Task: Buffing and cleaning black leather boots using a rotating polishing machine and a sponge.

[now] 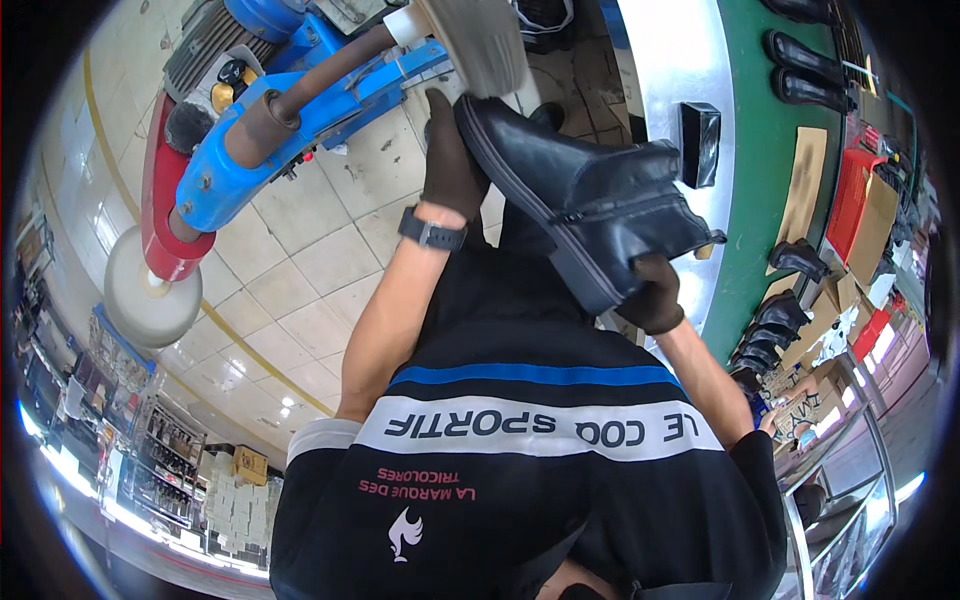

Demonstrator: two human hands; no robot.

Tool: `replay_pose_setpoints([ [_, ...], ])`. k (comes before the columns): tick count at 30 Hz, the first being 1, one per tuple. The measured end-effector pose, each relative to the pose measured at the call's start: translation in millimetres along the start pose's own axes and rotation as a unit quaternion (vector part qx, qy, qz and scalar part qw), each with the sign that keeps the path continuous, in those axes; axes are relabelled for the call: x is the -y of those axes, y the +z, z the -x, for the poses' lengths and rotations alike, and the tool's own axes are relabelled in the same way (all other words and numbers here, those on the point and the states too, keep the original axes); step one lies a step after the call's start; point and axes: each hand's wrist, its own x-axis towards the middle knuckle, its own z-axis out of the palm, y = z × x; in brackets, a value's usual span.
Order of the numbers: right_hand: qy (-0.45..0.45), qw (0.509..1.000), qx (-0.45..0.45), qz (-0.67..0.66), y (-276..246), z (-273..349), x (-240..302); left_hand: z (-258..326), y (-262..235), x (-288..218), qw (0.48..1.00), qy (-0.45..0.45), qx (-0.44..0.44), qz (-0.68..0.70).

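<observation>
A black leather ankle boot (610, 195) with a side zip lies tilted across my front, its sole facing left. My left hand (452, 165), in a dark brown glove, is closed at the sole near the toe; its far fingers are partly hidden. My right hand (655, 297), gloved the same way, grips the boot at the heel end, by the back of the shaft. Just beyond the toe is the polishing machine's round buffing wheel (480, 50), its surface smeared as if turning. The toe is touching or very near it; I cannot tell which.
The blue machine arm (225, 170) reaches along my left, with a second pale wheel (150, 290) at its near end. A metal ledge (680, 50) edges the green bench (765, 150) on my right. More black boots (800, 70) and a small black box (700, 145) sit there.
</observation>
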Motion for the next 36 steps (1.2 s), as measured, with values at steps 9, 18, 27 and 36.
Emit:
replay_pose_setpoints([
  [9,-0.163,0.977,-0.033,0.134,34,-108,-51,-109,-45,-13,0.998,0.029,0.006,-0.05],
  [18,-0.3,0.67,-0.078,0.675,63,-58,-17,-83,-50,-3,0.995,-0.084,-0.058,-0.022],
  [27,-0.246,0.378,-0.07,0.89,118,-28,-4,-135,-118,34,0.98,0.04,0.158,-0.116],
  [36,-0.281,0.615,-0.132,0.725,81,-44,8,-129,-114,60,0.97,0.071,0.23,-0.044],
])
